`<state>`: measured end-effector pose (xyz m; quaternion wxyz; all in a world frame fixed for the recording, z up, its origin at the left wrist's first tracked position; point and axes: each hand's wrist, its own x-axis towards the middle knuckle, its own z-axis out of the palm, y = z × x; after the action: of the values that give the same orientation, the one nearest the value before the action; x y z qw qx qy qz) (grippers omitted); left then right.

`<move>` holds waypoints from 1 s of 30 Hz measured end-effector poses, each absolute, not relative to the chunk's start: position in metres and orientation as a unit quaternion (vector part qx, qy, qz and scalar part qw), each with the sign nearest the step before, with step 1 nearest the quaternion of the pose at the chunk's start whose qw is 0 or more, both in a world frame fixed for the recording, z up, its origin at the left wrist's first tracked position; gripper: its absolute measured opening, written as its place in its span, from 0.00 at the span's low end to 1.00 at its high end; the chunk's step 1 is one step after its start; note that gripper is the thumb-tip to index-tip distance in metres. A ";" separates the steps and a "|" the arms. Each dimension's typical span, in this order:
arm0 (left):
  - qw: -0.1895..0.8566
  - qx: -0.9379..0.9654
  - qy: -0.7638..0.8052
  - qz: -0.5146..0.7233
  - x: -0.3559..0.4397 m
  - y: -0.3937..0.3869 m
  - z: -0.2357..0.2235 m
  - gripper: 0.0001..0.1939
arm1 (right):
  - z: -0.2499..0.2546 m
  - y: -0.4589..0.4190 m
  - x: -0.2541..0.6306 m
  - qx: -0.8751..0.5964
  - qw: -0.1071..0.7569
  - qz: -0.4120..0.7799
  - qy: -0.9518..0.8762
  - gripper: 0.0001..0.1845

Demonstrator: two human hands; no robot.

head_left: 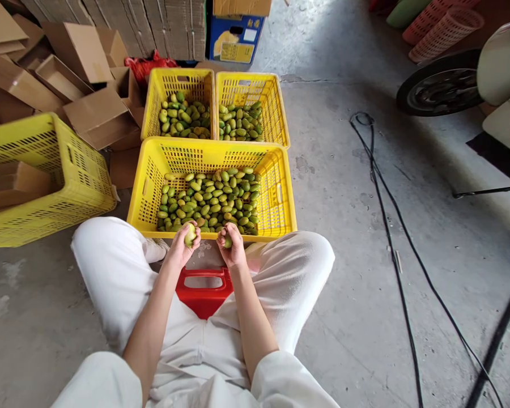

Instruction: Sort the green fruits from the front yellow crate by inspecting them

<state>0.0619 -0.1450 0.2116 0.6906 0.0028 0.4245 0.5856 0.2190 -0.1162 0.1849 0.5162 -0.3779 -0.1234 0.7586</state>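
My left hand (184, 242) is closed around a pale green oval fruit (190, 236), which looks like a small mango. In my right hand (233, 245) is a darker green fruit (228, 241), mostly covered by the fingers. Both hands are just above the near rim of a large yellow plastic crate (284, 198). Many green and yellowish fruits (215, 198) lie loose across its bottom. Behind it, two yellow crates stand side by side: the left one (151, 107) and the right one (276, 105) both hold more such fruit.
A red plastic stool (202, 300) is between my legs. To the left are another yellow crate (80, 170) with cardboard inside and a heap of cardboard boxes (76, 56). Black cables (391, 238) lie across the concrete floor at the right, near a vehicle's wheel (440, 85).
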 end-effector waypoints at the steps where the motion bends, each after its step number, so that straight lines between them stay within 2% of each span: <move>1: 0.694 0.017 0.417 0.587 0.062 -0.145 0.212 0.20 | 0.186 -0.116 0.219 -0.372 0.516 0.761 -0.128 0.19; 4: 0.693 0.030 0.406 0.595 0.063 -0.147 0.212 0.18 | 0.189 -0.115 0.219 -0.358 0.514 0.771 -0.114 0.22; 6: 0.692 0.023 0.405 0.597 0.064 -0.147 0.212 0.17 | 0.192 -0.114 0.219 -0.344 0.509 0.785 -0.079 0.19; 8: 0.695 0.022 0.409 0.591 0.065 -0.147 0.211 0.19 | 0.193 -0.113 0.218 -0.333 0.504 0.795 -0.048 0.17; 12: 0.691 0.047 0.412 0.592 0.064 -0.149 0.207 0.23 | 0.193 -0.115 0.216 -0.349 0.500 0.791 -0.056 0.19; 20: 0.689 0.092 0.386 0.606 0.065 -0.150 0.213 0.23 | 0.191 -0.116 0.219 -0.349 0.506 0.787 -0.050 0.19; 25: 0.680 0.031 0.388 0.621 0.064 -0.149 0.212 0.21 | 0.190 -0.114 0.218 -0.359 0.535 0.764 -0.032 0.14; 30: 0.681 0.014 0.415 0.603 0.062 -0.149 0.211 0.30 | 0.187 -0.115 0.215 -0.351 0.523 0.775 -0.047 0.23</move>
<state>0.0617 -0.1489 0.2111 0.6812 0.0142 0.4154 0.6027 0.2152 -0.1149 0.1874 0.5230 -0.3513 -0.0471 0.7752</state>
